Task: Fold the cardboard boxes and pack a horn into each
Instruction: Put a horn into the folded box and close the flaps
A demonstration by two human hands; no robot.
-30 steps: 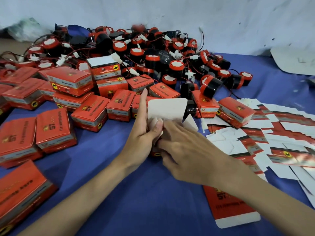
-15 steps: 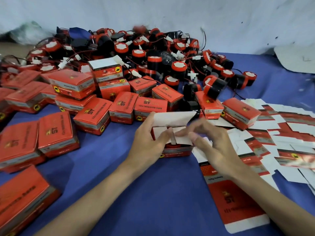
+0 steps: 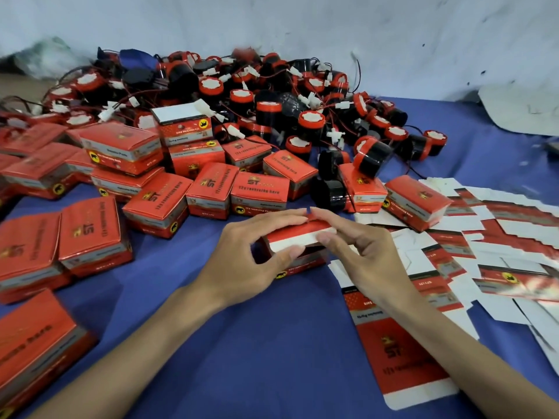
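Nearest, on blue counter: flat blank beside right forearm. Mid-counter: left hand and right hand gripping half-closed box, fingers curved over red lid, thumbs against white front flap. Behind: closed boxes left, loose blanks right, horns heaped by wall.

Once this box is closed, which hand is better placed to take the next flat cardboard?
Probably right. The flat cardboard lies beside the right hand; the left hand is beyond the box.
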